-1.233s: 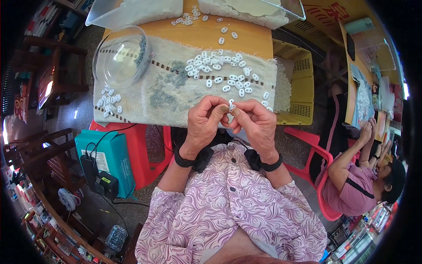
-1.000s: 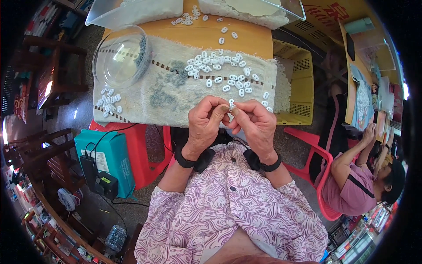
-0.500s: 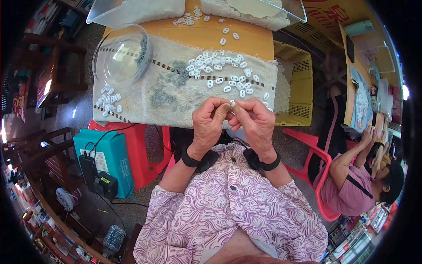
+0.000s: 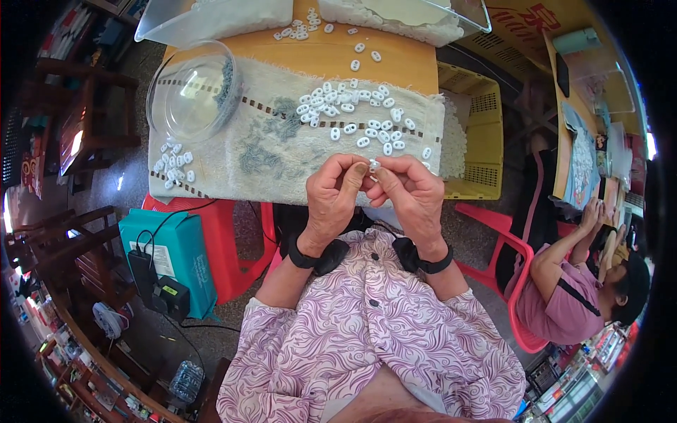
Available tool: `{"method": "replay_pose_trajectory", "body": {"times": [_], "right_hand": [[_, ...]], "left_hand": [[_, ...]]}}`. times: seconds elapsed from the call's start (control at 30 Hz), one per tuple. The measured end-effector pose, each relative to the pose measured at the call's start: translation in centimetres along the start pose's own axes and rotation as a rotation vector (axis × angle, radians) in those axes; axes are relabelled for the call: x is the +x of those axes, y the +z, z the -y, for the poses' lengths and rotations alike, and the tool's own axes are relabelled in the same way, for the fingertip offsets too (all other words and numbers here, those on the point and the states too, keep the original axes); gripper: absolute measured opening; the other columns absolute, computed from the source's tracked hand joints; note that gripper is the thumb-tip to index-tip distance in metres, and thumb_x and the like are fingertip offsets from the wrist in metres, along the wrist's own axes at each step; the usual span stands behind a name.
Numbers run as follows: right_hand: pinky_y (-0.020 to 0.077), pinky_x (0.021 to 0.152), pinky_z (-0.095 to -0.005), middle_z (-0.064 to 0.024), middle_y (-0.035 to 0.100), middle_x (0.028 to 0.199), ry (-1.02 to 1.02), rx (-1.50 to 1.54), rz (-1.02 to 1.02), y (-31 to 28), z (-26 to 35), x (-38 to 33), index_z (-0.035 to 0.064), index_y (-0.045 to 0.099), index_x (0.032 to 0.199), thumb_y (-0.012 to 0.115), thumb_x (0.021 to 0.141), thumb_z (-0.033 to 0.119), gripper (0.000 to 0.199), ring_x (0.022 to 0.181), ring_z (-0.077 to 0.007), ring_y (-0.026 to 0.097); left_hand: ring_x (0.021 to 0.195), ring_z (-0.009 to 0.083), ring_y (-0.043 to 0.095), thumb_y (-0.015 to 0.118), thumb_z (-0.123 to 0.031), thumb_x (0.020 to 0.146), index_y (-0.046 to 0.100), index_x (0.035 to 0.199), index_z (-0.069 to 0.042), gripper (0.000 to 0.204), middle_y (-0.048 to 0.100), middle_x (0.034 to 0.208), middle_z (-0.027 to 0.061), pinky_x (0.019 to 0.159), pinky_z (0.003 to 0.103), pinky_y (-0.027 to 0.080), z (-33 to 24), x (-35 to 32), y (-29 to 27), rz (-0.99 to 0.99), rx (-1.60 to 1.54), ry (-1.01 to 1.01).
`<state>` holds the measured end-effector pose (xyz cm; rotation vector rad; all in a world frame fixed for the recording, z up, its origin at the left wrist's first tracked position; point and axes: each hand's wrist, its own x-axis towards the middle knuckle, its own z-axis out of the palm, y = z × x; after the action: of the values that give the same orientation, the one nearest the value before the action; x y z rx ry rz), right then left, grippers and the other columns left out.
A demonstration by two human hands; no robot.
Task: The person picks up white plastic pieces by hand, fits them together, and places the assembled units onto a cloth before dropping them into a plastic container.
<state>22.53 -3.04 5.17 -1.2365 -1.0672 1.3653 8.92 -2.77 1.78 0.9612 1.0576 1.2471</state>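
Note:
My left hand (image 4: 333,192) and my right hand (image 4: 409,192) meet over the towel's near edge. Between their thumbs and fingertips they pinch one small white plastic piece (image 4: 374,165), mostly covered by the fingers. Beyond them, several white oval pieces with two dark holes (image 4: 331,102) lie scattered on the pale towel (image 4: 211,162). Small piles of grey bits (image 4: 259,156), too fine to name, rest left of these. Another cluster of white pieces (image 4: 173,161) sits at the towel's left end.
A clear round bowl (image 4: 185,106) with grey bits stands at the left. Clear bins (image 4: 409,28) line the table's far edge. A yellow crate (image 4: 486,134) of white pieces is at the right. A teal box (image 4: 169,261) and red stool (image 4: 240,261) stand left; a co-worker (image 4: 564,296) sits right.
My hands have drawn slightly apart, and more of the white piece shows between the fingertips. The view has shifted a little; the scattered pieces lie as before.

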Motion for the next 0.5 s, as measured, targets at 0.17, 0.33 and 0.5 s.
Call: {"method": "replay_pose_trajectory", "body": {"times": [0.17, 0.33, 0.5], "right_hand": [[0.0523, 0.051, -0.0205, -0.0099, 0.065, 0.08, 0.076, 0.033, -0.018, 0.0, 0.4, -0.2, -0.0064, 0.059, 0.101, 0.057, 0.09, 0.001, 0.013, 0.062, -0.0102, 0.063], [0.0507, 0.049, -0.0205, -0.0093, 0.065, 0.078, 0.184, 0.15, -0.031, -0.3, 0.9, 0.0, -0.0072, 0.059, 0.1, 0.059, 0.089, 0.001, 0.014, 0.06, -0.011, 0.063], [0.0505, 0.048, -0.0206, -0.0091, 0.064, 0.077, 0.228, 0.187, -0.02, -0.4, 0.9, 0.0, -0.007, 0.059, 0.099, 0.06, 0.088, 0.001, 0.014, 0.06, -0.0115, 0.063]], "left_hand": [[0.068, 0.0089, 0.062, 0.058, -0.006, 0.092, 0.06, 0.095, 0.001, 0.008, 0.064, 0.081, 0.0044, 0.059, 0.022, 0.05, -0.3, -0.2, 0.6, -0.045, 0.04, 0.072], [0.063, 0.0118, 0.061, 0.059, -0.003, 0.09, 0.059, 0.095, 0.0, 0.006, 0.06, 0.083, 0.0064, 0.056, 0.024, 0.049, 0.2, 0.2, 0.2, -0.02, 0.185, 0.24], [0.057, 0.0124, 0.057, 0.06, -0.003, 0.089, 0.058, 0.092, -0.001, 0.004, 0.058, 0.081, 0.0076, 0.051, 0.025, 0.046, 0.7, 0.3, -0.3, 0.01, 0.377, 0.354]]}}
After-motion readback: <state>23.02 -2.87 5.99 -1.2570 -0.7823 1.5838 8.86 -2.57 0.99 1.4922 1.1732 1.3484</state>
